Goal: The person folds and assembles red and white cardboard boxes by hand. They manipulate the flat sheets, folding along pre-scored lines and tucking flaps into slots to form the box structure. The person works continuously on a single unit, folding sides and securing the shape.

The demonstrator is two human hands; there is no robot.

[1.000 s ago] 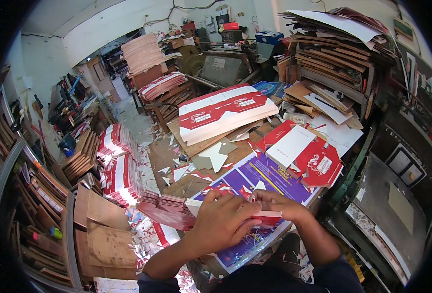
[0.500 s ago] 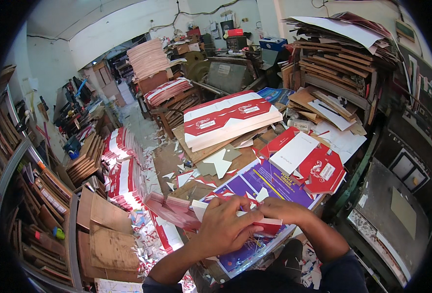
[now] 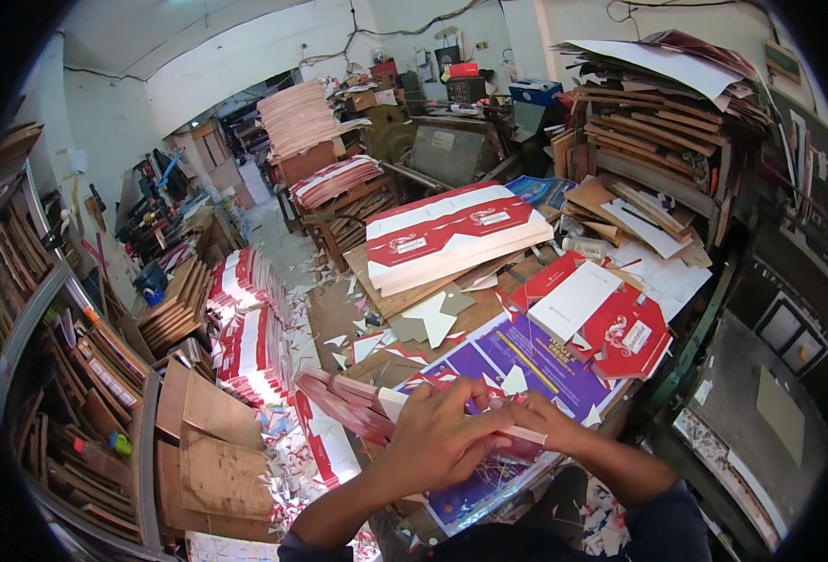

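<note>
Both my hands are together over a purple printed sheet (image 3: 564, 361) at the front of the table. My left hand (image 3: 437, 436) is closed over a small stack of red-and-white printed card (image 3: 529, 436), whose pale edge shows below the fingers. My right hand (image 3: 540, 417) has its bent fingers closed at the right end of this stack; its fingertips are partly hidden. Left of my left hand, a thicker stack of card with pinkish edges (image 3: 348, 405) leans at the table's edge. A white pointed scrap (image 3: 514, 379) lies just beyond my fingers.
A large stack of red-and-white printed sheets (image 3: 461, 225) lies farther back on a board. At the right are a white box (image 3: 575, 298) and red cut card (image 3: 624, 337). More printed stacks (image 3: 250, 342) stand low at the left among paper offcuts. A metal machine (image 3: 741, 403) flanks the right side.
The view has shifted slightly, moving the scene rightward and down. The held stack has tilted, so its pale edge shows where a red face showed before. My right fingers have shifted a little.
</note>
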